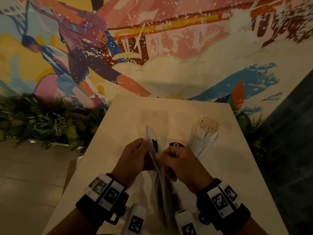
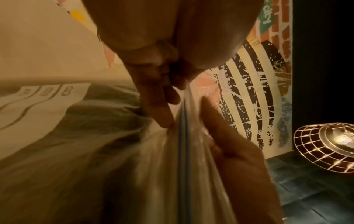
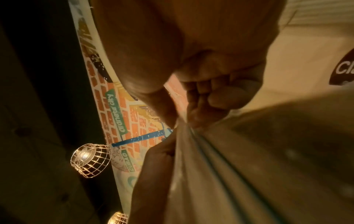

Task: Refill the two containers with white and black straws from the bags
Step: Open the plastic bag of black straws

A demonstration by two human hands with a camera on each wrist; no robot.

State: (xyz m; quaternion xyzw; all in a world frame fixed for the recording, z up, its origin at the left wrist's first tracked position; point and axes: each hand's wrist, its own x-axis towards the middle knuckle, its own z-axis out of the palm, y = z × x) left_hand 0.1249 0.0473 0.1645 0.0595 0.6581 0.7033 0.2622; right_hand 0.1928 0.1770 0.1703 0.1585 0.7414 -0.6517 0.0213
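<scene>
Over the pale table, both hands hold a clear zip bag (image 1: 160,168) with a blue seal line. My left hand (image 1: 135,156) pinches the bag's top edge from the left and my right hand (image 1: 177,158) pinches it from the right, with the seal running between them. Dark straw ends (image 1: 155,145) show just past my left fingers. A container of white straws (image 1: 205,131) stands upright, back right of my hands. The wrist views show the bag's plastic (image 2: 172,166) (image 3: 229,166) hanging from the pinching fingers (image 2: 159,109) (image 3: 199,109). What the bag holds is blurred.
The table (image 1: 237,175) is narrow, with edges near on both sides. A dark oval label (image 1: 176,144) shows behind my right hand. Plants (image 1: 42,121) line the floor on the left below a painted wall. Pale wrinkled plastic (image 1: 149,192) lies under my wrists.
</scene>
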